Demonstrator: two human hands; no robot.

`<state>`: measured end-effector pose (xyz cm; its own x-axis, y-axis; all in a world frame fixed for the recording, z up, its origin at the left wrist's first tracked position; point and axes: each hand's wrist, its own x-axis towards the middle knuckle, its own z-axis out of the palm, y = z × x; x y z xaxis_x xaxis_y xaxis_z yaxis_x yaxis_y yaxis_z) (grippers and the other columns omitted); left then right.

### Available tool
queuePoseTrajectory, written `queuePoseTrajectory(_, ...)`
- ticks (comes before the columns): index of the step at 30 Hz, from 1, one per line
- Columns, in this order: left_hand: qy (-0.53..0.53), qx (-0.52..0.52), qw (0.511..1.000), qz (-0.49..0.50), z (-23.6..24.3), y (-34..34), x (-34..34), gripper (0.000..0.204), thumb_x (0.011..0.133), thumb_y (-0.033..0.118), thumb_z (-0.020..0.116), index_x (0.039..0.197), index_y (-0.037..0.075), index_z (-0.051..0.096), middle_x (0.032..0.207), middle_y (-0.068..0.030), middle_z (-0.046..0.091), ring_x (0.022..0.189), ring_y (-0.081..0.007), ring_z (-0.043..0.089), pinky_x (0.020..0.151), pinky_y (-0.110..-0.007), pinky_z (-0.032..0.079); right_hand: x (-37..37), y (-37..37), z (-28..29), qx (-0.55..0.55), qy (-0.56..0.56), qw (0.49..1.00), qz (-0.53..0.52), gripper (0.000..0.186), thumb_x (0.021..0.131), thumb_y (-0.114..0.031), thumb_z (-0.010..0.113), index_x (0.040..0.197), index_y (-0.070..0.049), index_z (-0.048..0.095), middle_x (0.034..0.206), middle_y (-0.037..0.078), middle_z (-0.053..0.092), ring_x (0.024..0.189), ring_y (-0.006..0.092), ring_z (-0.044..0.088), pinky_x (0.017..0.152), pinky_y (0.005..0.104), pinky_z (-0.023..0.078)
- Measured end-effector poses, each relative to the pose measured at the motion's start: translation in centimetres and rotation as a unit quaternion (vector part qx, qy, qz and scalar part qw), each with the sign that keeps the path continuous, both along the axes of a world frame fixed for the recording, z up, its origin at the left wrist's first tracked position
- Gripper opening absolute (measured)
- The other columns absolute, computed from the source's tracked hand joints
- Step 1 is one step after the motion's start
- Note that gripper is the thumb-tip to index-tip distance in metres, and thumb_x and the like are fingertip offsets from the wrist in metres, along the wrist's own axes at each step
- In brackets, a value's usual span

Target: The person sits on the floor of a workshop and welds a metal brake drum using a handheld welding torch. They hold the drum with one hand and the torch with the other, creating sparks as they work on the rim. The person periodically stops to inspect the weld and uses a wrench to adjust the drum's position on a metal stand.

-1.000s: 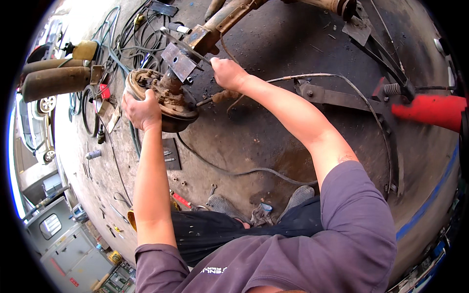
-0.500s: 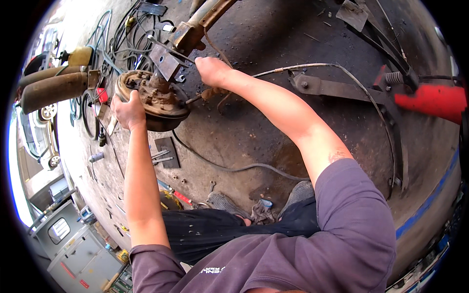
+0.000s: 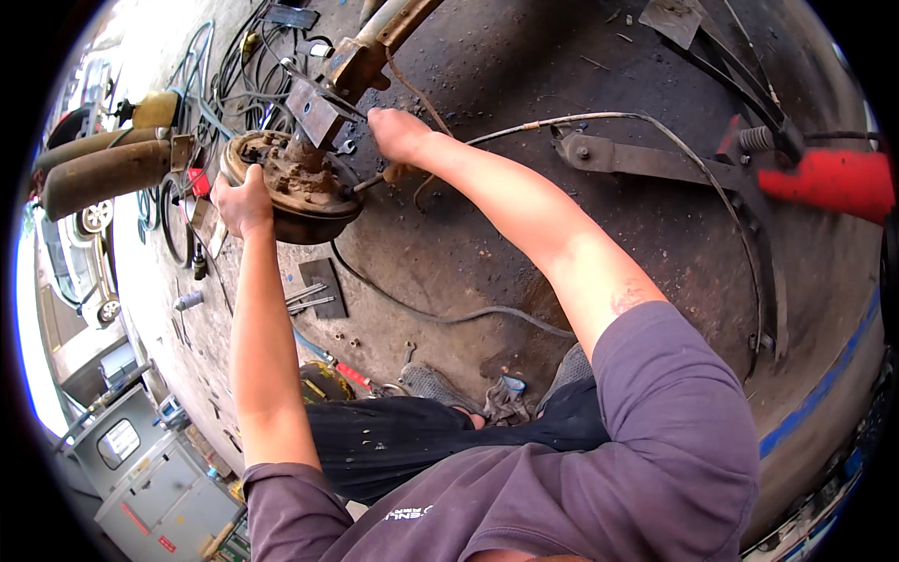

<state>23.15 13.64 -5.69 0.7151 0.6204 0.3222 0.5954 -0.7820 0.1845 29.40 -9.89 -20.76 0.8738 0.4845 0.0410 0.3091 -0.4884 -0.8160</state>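
My left hand [image 3: 245, 204] is closed round the near left rim of a rusty brake drum [image 3: 318, 229], thumb on top. Rusty bolts and a hub show on the drum's upper face. My right hand [image 3: 401, 136] is a fist on the near end of a long wrench [image 3: 330, 94]; its far end lies past a grey metal plate [image 3: 314, 114] with a hole in it. This plate stands above the hub, beside a rusty axle beam [image 3: 361, 66]. The open jaw of a second spanner [image 3: 346, 147] shows between the plate and my right fist.
Tangled cables and hoses [image 3: 229, 84] lie at the far left, near a rusty cylinder [image 3: 103, 178]. A dark plate with metal rods [image 3: 323, 288] is on the floor before me. To the right are a metal arm [image 3: 646, 167] and a red part [image 3: 829, 183]. A hose [image 3: 449, 323] crosses the floor.
Both hands keep their holds. My right fist and the wrench have shifted slightly left and up in the picture; the whole view has also moved a little.
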Motion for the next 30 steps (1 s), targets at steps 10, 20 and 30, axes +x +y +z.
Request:
queuePoseTrajectory(10, 0.004, -0.016, 1.000, 0.002, 0.3, 0.1, -0.4, 0.082, 0.073, 0.048, 0.067, 0.138, -0.001, 0.058, 0.143, -0.0216, 0.054, 0.127, -0.0386, 0.057, 0.107, -0.046, 0.045, 0.3, -0.2, -1.6, 0.013, -0.019, 1.000, -0.006, 0.015, 0.090, -0.004, 0.053, 0.102, 0.000, 0.061, 0.098, 0.028, 0.070, 0.095, 0.0448, 0.069, 0.084, 0.0514, 0.056)
queuePoseTrajectory(20, 0.003, -0.043, 0.999, -0.014, -0.1, 2.4, 0.4, 0.084, 0.071, 0.047, 0.068, 0.138, -0.003, 0.058, 0.141, -0.0257, 0.055, 0.128, -0.0391, 0.056, 0.109, -0.044, 0.043, -0.4, -0.2, -0.3, 0.052, 0.037, 0.997, -0.040, 0.014, 0.090, -0.006, 0.055, 0.098, 0.000, 0.064, 0.099, 0.027, 0.070, 0.096, 0.0450, 0.068, 0.084, 0.0513, 0.055)
queuePoseTrajectory(30, 0.003, -0.043, 0.999, -0.017, 0.4, 2.2, 1.0, 0.082, 0.072, 0.048, 0.069, 0.134, -0.004, 0.060, 0.137, -0.0269, 0.059, 0.126, -0.0407, 0.057, 0.108, -0.046, 0.043, -0.8, -3.3, 0.2, 0.019, 0.002, 1.000, -0.006, 0.013, 0.088, -0.007, 0.056, 0.094, 0.002, 0.064, 0.100, 0.029, 0.070, 0.100, 0.0451, 0.068, 0.088, 0.0505, 0.054)
